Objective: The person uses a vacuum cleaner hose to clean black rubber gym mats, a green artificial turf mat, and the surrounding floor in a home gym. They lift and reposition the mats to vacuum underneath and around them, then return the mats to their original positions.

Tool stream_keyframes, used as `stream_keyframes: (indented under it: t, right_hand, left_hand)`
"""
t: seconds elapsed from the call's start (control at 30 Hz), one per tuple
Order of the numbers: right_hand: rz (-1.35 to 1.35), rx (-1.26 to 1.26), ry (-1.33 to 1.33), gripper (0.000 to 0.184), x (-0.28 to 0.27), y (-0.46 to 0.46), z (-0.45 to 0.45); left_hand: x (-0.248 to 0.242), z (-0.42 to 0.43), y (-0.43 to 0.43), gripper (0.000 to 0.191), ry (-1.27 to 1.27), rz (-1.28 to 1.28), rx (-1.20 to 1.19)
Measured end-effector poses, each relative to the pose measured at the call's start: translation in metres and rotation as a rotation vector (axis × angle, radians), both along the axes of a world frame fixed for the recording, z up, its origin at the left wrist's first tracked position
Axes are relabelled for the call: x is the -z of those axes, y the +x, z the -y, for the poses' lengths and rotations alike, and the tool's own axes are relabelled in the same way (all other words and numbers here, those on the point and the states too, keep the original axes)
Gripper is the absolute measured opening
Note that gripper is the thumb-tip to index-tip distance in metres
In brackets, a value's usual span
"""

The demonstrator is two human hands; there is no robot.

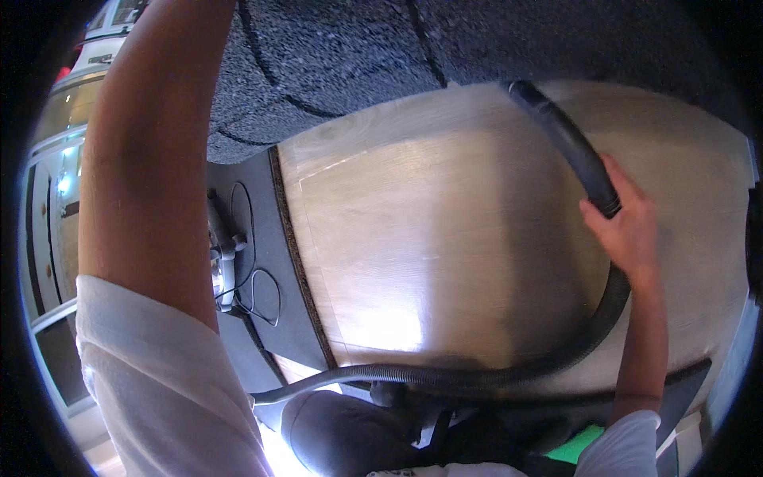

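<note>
My right hand (626,226) is wrapped around the black plastic tube of a vacuum cleaner hose (569,140), right of the middle. The tube's far end reaches the edge of the dark grey textured carpet (357,53). From my hand the ribbed hose curves down and runs left, close to my body, over the wood-look floor (387,238). My left arm stretches up along the left side of the view, past the top edge; my left hand is out of view.
Dark mats (292,292) lie on the left, with a thin black cable (253,238) and a device with a clear part (223,274) on them. A bright green item (575,446) is at the lower right. White-framed cabinets or windows (59,137) stand far left.
</note>
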State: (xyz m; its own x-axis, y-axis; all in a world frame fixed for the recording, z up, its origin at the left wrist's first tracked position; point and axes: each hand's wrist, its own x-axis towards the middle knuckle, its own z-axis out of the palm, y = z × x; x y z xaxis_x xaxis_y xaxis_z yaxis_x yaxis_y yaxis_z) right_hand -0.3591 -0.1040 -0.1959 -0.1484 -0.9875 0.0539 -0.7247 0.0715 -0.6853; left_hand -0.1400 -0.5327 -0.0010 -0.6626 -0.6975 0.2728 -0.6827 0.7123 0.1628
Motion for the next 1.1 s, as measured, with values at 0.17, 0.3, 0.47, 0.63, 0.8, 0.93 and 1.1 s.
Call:
stream_keyframes:
  t: [0.17,0.3,0.47,0.63,0.8,0.93,1.1]
  right_hand:
    - [-0.116,0.019,-0.103,0.062,0.014,0.009,0.005]
    - [-0.12,0.03,-0.061,0.062,0.01,0.022,0.008]
    - [-0.132,0.015,-0.013,0.061,0.001,0.028,0.008]
    - [-0.308,-0.397,-0.149,0.056,-0.018,0.043,-0.006]
    - [-0.372,-0.402,-0.404,0.06,-0.068,0.046,-0.031]
    - [-0.422,-0.325,-0.386,0.061,-0.086,0.005,-0.043]
    - [-0.46,-0.008,-0.336,0.06,-0.082,-0.07,-0.109]
  left_hand:
    - [-0.028,-0.047,-0.013,0.062,-0.376,0.27,-0.152]
    - [-0.029,-0.065,0.007,0.058,-0.275,-0.033,-0.221]
    - [-0.031,-0.093,0.01,0.057,-0.285,0.064,-0.301]
    - [-0.02,-0.096,0.012,0.052,-0.382,0.005,-0.252]
    - [-0.01,-0.09,0.017,0.053,-0.4,0.026,-0.271]
    - [-0.014,-0.086,0.014,0.055,-0.403,0.056,-0.294]
    - [-0.014,-0.082,0.02,0.054,-0.397,0.051,-0.317]
